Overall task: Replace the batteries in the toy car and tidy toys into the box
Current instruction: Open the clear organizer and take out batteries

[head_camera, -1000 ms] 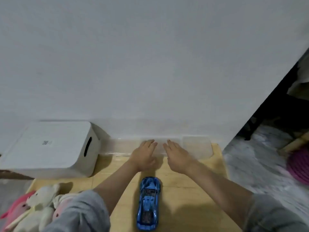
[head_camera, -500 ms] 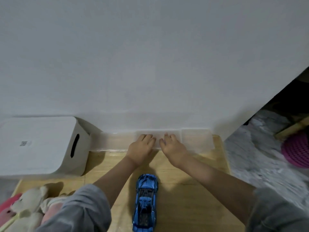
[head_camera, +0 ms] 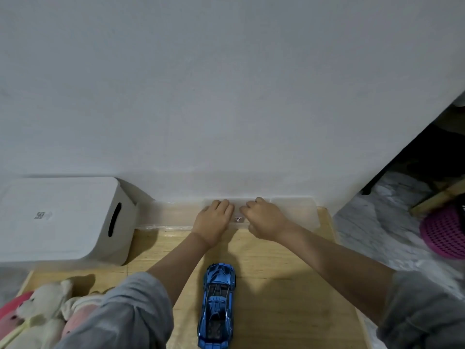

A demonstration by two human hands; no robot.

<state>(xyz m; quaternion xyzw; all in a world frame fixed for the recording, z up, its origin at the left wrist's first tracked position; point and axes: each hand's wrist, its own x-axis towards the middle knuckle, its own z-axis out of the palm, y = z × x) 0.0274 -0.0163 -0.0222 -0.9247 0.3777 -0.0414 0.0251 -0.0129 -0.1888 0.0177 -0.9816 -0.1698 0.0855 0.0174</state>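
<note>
A shiny blue toy car (head_camera: 217, 306) stands on the wooden tabletop (head_camera: 289, 285), nose pointing toward the wall. Beyond it a long clear plastic compartment case (head_camera: 294, 210) lies against the wall. My left hand (head_camera: 214, 221) and my right hand (head_camera: 264, 219) both sit on the middle of this case, side by side, fingers curled down over its lid. A small pale item (head_camera: 238, 219) shows through the plastic between them. The white storage box (head_camera: 63, 217) with a slot handle stands at the left, lid on.
Plush toys (head_camera: 37, 316), white and pink, lie at the table's front left corner. The white wall rises right behind the case. To the right the table ends; a pink perforated basket (head_camera: 445, 233) sits on the floor there.
Both hands reached forward onto the clear case, and their fingers went from straight to curled over its lid. The camera view shifted slightly.
</note>
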